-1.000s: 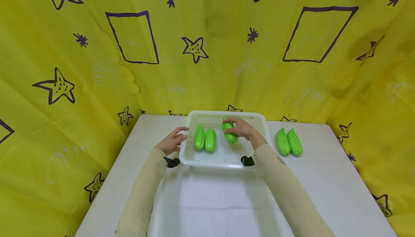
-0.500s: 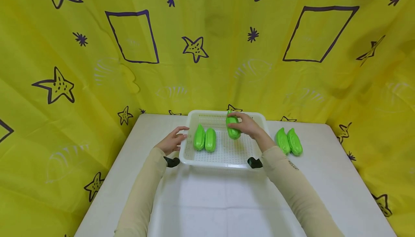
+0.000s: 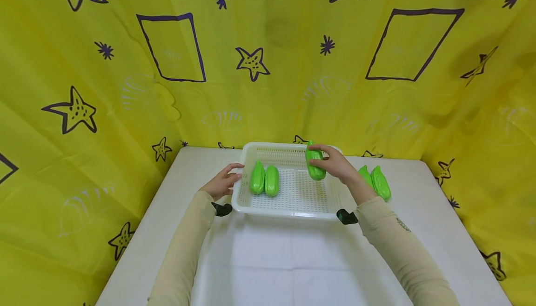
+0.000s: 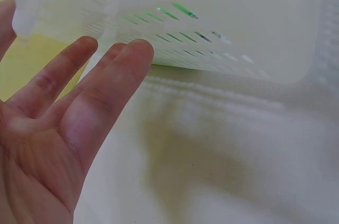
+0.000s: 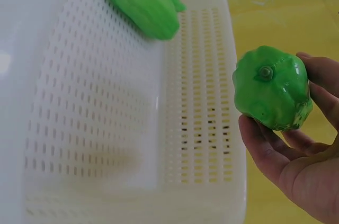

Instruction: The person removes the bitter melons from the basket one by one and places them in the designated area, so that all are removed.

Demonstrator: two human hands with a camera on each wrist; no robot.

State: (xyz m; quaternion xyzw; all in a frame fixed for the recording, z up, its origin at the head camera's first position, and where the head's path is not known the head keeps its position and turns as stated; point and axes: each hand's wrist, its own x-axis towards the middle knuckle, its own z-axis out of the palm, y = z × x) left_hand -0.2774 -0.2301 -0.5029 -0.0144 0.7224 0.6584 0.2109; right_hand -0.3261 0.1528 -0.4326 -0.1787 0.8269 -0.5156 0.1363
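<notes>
My right hand (image 3: pixel 335 162) holds a glossy green ribbed gourd (image 3: pixel 314 164) above the right part of a white perforated basket (image 3: pixel 284 214). In the right wrist view, the blunt end of this gourd (image 5: pixel 265 94) faces the camera, with thumb and fingers around it. At the basket's left side, my left hand (image 3: pixel 222 182) rests near the rim. The left wrist view shows its fingers (image 4: pixel 114 86) fairly straight against the outer wall. Inside the basket, two like gourds (image 3: pixel 271 181) lie side by side at the left.
Two more green gourds (image 3: pixel 381 184) lie on the white table (image 3: pixel 268 259) right of the basket, one partly hidden by my right wrist. A yellow curtain (image 3: pixel 276 101) with stars and frames hangs behind and along both sides.
My right hand has lifted the gourd from the middle of the basket and moved it rightward toward the right rim. The left hand, basket and other gourds have stayed put.
</notes>
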